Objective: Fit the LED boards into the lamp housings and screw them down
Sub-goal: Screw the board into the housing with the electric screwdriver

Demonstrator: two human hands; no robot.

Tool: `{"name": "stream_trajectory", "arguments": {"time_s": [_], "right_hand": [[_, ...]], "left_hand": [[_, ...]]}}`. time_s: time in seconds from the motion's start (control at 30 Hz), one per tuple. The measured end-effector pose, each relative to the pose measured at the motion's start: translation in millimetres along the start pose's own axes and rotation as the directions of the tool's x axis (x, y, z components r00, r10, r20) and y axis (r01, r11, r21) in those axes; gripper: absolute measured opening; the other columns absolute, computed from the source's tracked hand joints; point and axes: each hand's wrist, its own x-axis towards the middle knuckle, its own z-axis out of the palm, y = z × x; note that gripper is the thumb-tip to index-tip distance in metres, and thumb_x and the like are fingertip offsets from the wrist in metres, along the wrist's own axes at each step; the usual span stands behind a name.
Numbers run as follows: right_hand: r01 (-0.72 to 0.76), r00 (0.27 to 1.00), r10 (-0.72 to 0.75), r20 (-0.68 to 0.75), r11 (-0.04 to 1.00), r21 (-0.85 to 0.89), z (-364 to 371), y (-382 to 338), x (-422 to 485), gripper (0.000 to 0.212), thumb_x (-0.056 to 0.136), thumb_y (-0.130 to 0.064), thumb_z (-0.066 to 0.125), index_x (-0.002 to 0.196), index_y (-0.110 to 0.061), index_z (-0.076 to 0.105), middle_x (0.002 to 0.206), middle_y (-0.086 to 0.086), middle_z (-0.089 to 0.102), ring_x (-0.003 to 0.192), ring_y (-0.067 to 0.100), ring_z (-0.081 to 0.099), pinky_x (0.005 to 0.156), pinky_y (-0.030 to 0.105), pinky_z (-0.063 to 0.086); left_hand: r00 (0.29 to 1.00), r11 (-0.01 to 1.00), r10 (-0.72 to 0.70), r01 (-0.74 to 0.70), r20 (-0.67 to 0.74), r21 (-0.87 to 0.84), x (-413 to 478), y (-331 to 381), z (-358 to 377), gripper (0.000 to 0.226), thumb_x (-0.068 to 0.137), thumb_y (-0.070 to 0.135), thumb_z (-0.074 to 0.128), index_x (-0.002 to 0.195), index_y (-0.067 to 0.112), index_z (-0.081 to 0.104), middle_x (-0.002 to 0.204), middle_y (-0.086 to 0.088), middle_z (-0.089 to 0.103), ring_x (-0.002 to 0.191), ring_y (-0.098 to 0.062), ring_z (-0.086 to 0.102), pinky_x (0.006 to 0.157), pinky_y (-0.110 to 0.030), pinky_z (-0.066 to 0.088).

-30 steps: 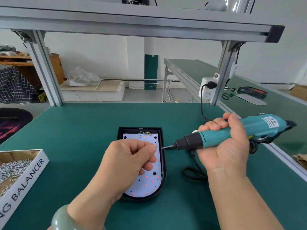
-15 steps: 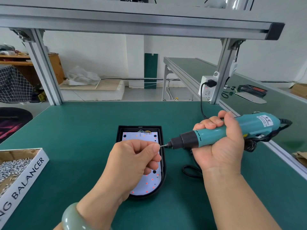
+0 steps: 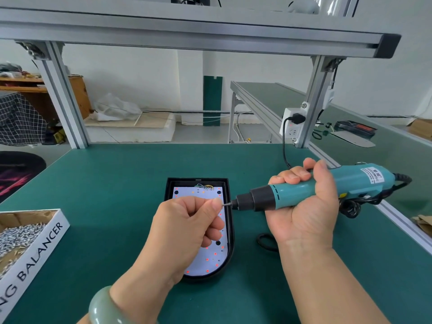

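Observation:
A black lamp housing (image 3: 230,239) lies on the green bench, with a white LED board (image 3: 205,260) seated inside it and thin wires at its far end. My left hand (image 3: 187,232) hovers over the board, thumb and forefinger pinching a small screw (image 3: 225,204) against the bit of the screwdriver. My right hand (image 3: 301,206) grips the teal electric screwdriver (image 3: 311,190), held nearly level with its tip pointing left at my left fingertips. Much of the board is hidden under my left hand.
A cardboard box (image 3: 35,244) full of screws sits at the left edge. The screwdriver's black cable (image 3: 266,242) loops on the bench right of the housing. Aluminium frame posts (image 3: 63,99) stand at the back corners, one bearing a power socket (image 3: 292,127).
The screwdriver tip and my left fingertips have come together; the bit now meets the pinched screw. Both hands sit slightly higher above the housing than a second ago.

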Motion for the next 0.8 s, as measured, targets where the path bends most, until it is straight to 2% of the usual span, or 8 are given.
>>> {"name": "stream_trajectory", "arguments": {"time_s": [0.13, 0.3, 0.5, 0.63, 0.7, 0.8], "right_hand": [[0.004, 1.000, -0.004, -0.031, 1.000, 0.003, 0.3, 0.6, 0.2, 0.012, 0.093, -0.029, 0.054, 0.086, -0.019, 0.053, 0.059, -0.011, 0.046, 0.048, 0.004, 0.046, 0.053, 0.019, 0.042], [0.010, 0.998, -0.010, -0.065, 1.000, 0.005, 0.5, 0.3, 0.6, 0.013, 0.093, -0.028, 0.055, 0.084, -0.019, 0.053, 0.060, -0.011, 0.045, 0.048, 0.005, 0.045, 0.052, 0.019, 0.042], [-0.008, 0.999, 0.008, -0.050, 1.000, 0.010, -0.6, -1.6, 0.9, 0.014, 0.093, -0.027, 0.054, 0.082, -0.019, 0.053, 0.060, -0.011, 0.045, 0.049, 0.006, 0.045, 0.054, 0.019, 0.042], [-0.033, 0.999, 0.033, 0.000, 0.999, 0.030, 0.3, -0.7, 0.6, 0.014, 0.094, -0.028, 0.053, 0.084, -0.018, 0.054, 0.059, -0.011, 0.045, 0.048, 0.005, 0.045, 0.051, 0.019, 0.042], [-0.032, 0.999, 0.032, -0.006, 0.999, 0.041, 0.2, -0.6, 0.7, 0.014, 0.094, -0.028, 0.053, 0.084, -0.018, 0.054, 0.059, -0.011, 0.046, 0.048, 0.004, 0.045, 0.051, 0.018, 0.042], [-0.031, 0.997, 0.035, -0.063, 0.998, 0.061, -0.6, -1.2, 1.3, 0.015, 0.092, -0.029, 0.055, 0.083, -0.018, 0.054, 0.059, -0.012, 0.046, 0.048, 0.004, 0.045, 0.051, 0.018, 0.041]], "left_hand": [[1.000, 0.997, -0.027, 0.028, 0.016, -0.076, -1.6, -1.2, 3.5, 0.032, 0.085, 0.020, 0.068, 0.054, 0.014, 0.069, 0.058, -0.003, 0.069, 0.046, -0.009, 0.059, 0.044, -0.016, 0.045], [1.000, 0.990, -0.021, 0.022, 0.005, -0.142, -4.0, -0.9, 9.7, 0.025, 0.084, 0.020, 0.069, 0.060, 0.026, 0.074, 0.060, -0.002, 0.070, 0.049, -0.008, 0.062, 0.046, -0.016, 0.047], [0.997, 0.993, 0.002, 0.007, 0.079, -0.114, -0.3, 1.1, -0.5, 0.015, 0.080, 0.022, 0.070, 0.067, 0.026, 0.076, 0.064, -0.003, 0.072, 0.052, -0.010, 0.063, 0.048, -0.017, 0.047], [0.992, 0.997, 0.057, -0.051, 0.113, -0.060, 1.8, 2.6, -6.4, 0.017, 0.082, 0.017, 0.068, 0.067, 0.022, 0.076, 0.063, -0.005, 0.071, 0.052, -0.010, 0.063, 0.048, -0.016, 0.047], [0.992, 0.995, 0.075, -0.069, 0.098, -0.070, 0.0, 2.1, -3.6, 0.020, 0.082, 0.014, 0.068, 0.065, 0.021, 0.075, 0.062, -0.005, 0.071, 0.051, -0.010, 0.064, 0.047, -0.016, 0.047], [0.996, 0.989, 0.092, -0.091, -0.002, -0.118, -5.7, 0.0, 8.1, 0.025, 0.082, 0.012, 0.069, 0.058, 0.014, 0.073, 0.059, -0.004, 0.070, 0.048, -0.008, 0.063, 0.045, -0.014, 0.047]]}}
